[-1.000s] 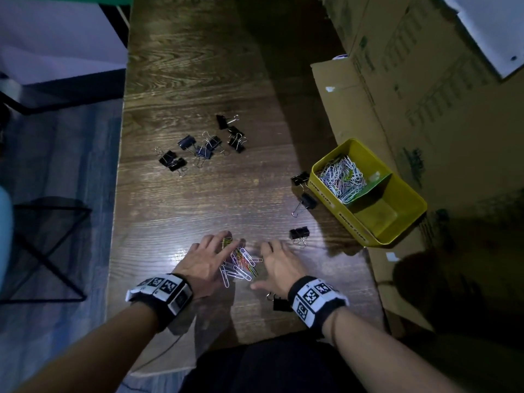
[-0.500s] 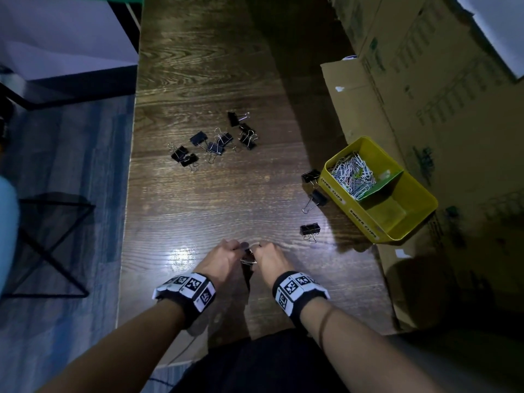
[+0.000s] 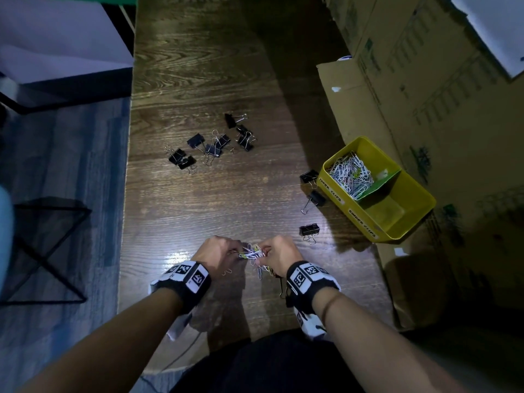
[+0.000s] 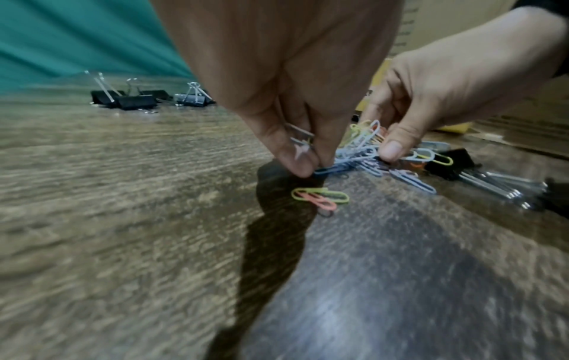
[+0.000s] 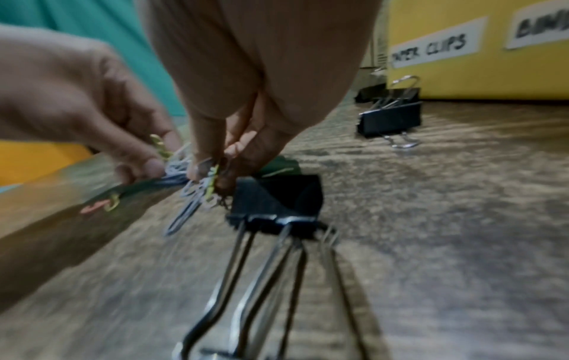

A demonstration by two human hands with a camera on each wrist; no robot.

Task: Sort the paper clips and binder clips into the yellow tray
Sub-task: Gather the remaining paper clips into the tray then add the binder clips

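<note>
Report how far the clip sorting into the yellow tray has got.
Done: a heap of paper clips fills the yellow tray's section labelled for them; the other section looks empty. In hand: the left hand and right hand pinch a bunch of coloured clips. Left: a yellow and an orange clip on the table, and every binder clip.

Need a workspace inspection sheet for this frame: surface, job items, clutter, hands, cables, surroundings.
Surface: dark wooden table, glare patch near hands.
Job's things: yellow plastic tray, paper clips in far compartment, near compartment looks empty; black binder clips loose on table; coloured paper clip bundle.
Clutter: nothing seen.
Grippers: left hand and right hand both pinch the bundle.
Cables: thin cable at near edge.
Surroundings: cardboard boxes right.
</note>
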